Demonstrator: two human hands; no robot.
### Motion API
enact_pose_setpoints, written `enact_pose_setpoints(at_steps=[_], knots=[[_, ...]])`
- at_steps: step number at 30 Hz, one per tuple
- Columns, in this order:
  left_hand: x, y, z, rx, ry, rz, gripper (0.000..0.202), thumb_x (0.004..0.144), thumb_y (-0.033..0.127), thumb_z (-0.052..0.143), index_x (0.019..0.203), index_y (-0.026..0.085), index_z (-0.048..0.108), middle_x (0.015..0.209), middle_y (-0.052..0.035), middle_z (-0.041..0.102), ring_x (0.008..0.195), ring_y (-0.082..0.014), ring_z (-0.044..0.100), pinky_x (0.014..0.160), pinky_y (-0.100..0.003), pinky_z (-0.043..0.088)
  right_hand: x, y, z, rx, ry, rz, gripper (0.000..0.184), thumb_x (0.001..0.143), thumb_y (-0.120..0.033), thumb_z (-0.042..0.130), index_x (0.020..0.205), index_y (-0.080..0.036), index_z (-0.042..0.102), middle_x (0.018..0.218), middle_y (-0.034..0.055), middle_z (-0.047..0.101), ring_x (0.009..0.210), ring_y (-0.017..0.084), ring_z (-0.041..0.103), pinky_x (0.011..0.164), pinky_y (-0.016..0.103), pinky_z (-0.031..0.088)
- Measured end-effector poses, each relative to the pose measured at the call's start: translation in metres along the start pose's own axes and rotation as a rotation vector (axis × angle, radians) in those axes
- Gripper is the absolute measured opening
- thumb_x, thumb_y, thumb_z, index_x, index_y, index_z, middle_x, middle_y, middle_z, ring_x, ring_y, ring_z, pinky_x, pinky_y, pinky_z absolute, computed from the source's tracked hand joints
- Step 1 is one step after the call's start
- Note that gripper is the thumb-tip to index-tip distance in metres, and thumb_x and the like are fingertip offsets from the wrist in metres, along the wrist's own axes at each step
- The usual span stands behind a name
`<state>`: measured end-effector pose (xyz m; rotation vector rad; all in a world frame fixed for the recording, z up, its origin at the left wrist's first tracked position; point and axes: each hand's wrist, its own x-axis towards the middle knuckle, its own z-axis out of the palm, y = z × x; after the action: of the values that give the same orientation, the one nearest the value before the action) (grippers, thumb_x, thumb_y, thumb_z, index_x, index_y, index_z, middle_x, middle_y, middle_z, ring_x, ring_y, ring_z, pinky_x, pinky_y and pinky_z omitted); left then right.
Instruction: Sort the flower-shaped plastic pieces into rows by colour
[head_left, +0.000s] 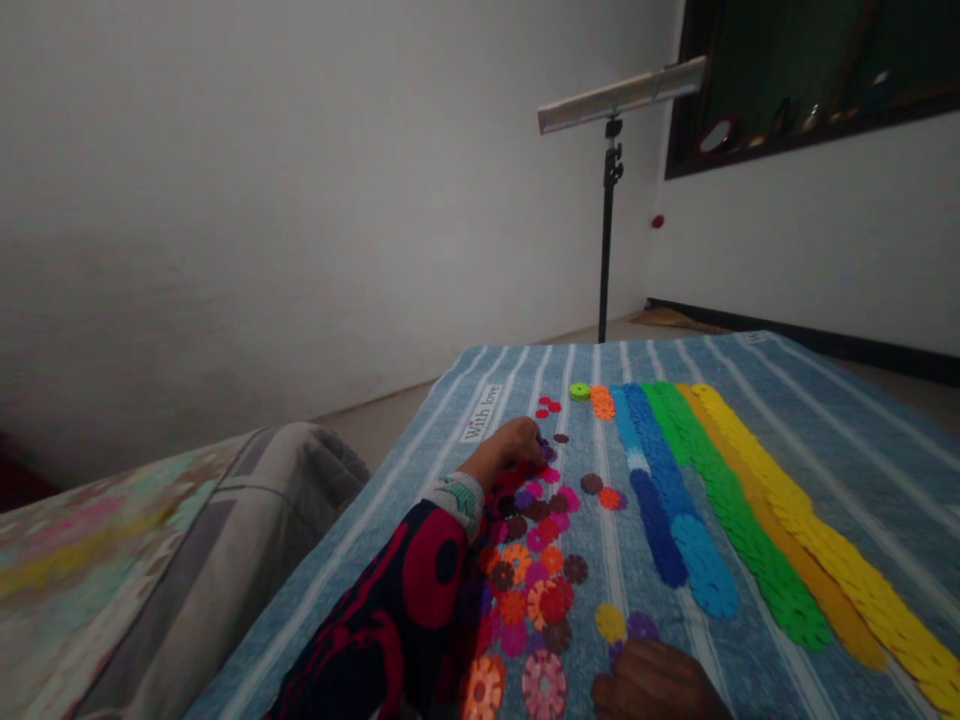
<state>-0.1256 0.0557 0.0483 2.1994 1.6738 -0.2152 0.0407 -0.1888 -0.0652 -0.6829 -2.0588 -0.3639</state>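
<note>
Blue striped cloth [420, 480]: left hand [510, 445] curled, fingertips on purple disc [545, 450], hold unclear. Right hand [651, 685] curled, yellow disc [610, 622] at its 11 o'clock, grip unclear.

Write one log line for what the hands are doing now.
left hand: on loose discs | right hand: beside purple disc | colour rows: on striped cloth

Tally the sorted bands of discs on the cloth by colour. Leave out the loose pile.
Yellow band: 1
Amber band: 1
Green band: 1
Blue band, light and dark shades lying together: 1
Short orange band: 1
Total: 5
</note>
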Motion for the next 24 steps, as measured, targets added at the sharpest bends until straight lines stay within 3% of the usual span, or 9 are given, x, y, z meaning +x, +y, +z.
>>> enact_pose_setpoints(at_steps=[7, 15, 19, 24], knots=[[0.0, -0.011, 0.005, 0.082, 0.158, 0.054, 0.038, 0.063, 0.025, 0.072, 0.101, 0.021, 0.077, 0.092, -0.0056, 0.077, 0.081, -0.0199, 0.068, 0.067, -0.023, 0.049, 0.002, 0.0, 0.001, -0.001, 0.026, -0.001, 0.034, 0.092, -0.009, 0.049, 0.06, -0.021, 0.044, 0.049, -0.0063, 0.041, 0.045, 0.007, 0.039, 0.048, 0.023, 0.027], [-0.005, -0.011, 0.007, 0.244, 0.174, 0.078, 0.039, 0.07, 0.028, 0.066, 0.106, 0.016, 0.075, 0.1, -0.0154, 0.074, 0.09, -0.0288, 0.07, 0.073, -0.03, 0.051, 0.01, -0.001, -0.002, 0.023, 0.057, 0.018, 0.039, 0.092, -0.003, 0.04, 0.058, -0.02, 0.047, 0.046, -0.0052, 0.043, 0.043, 0.008, 0.041, 0.048, 0.023, 0.029], [-0.007, -0.006, 0.005, 0.201, 0.168, 0.067, 0.044, 0.067, 0.029, 0.07, 0.109, 0.017, 0.074, 0.101, -0.0133, 0.075, 0.091, -0.0271, 0.069, 0.073, -0.028, 0.051, 0.012, -0.002, -0.003, 0.029, 0.054, 0.023, 0.04, 0.091, -0.003, 0.038, 0.057, -0.02, 0.047, 0.046, -0.0049, 0.043, 0.043, 0.008, 0.041, 0.047, 0.023, 0.029], [0.001, -0.011, 0.005, 0.075, 0.13, 0.019, 0.033, 0.062, 0.024, 0.072, 0.095, 0.017, 0.077, 0.086, -0.0063, 0.076, 0.079, -0.0198, 0.068, 0.064, -0.022, 0.047, 0.012, -0.003, -0.003, 0.049, 0.067, 0.026, 0.038, 0.09, -0.002, 0.039, 0.058, -0.02, 0.048, 0.047, -0.0045, 0.043, 0.044, 0.009, 0.04, 0.047, 0.023, 0.028]])
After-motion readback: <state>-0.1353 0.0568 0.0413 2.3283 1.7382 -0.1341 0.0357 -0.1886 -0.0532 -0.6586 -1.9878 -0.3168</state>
